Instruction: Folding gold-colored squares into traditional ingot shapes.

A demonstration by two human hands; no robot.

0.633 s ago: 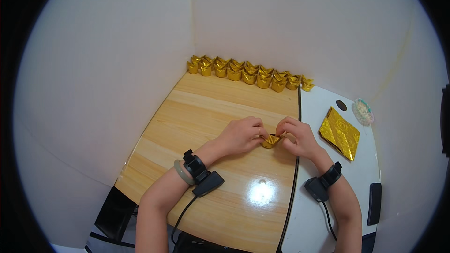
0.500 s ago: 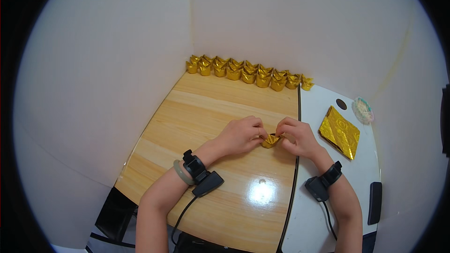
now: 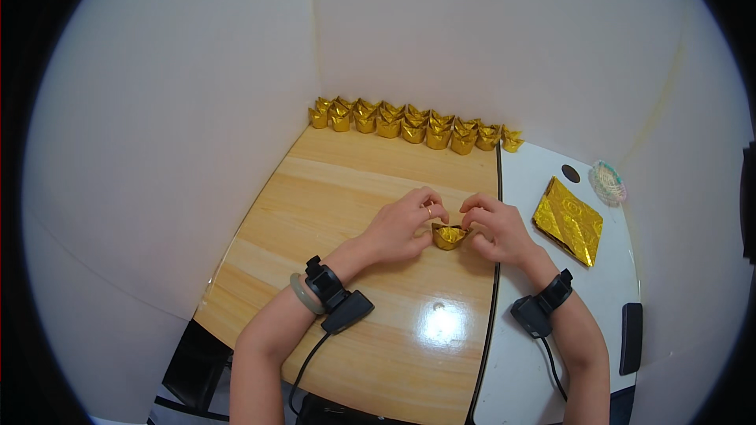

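Observation:
A small folded gold paper ingot stands on the wooden tabletop between my two hands, its hollow top facing up and its ends pointed. My left hand is beside its left end, with thumb and fingers apart and curved around that tip. At the other end, the thumb and forefinger of my right hand close on the right tip. Along the back wall stand several finished gold paper ingots in tight rows. A stack of gold foil paper lies to the right of my right hand.
A white table adjoins the wooden tabletop at a dark seam. On it are a dark round disc, a pale round woven item and a black bar. Cabled black devices are strapped to both my wrists.
My left fingers have loosened from the ingot's left end and spread apart. The ingot now sits more upright and shows more of its front. My right hand has barely moved.

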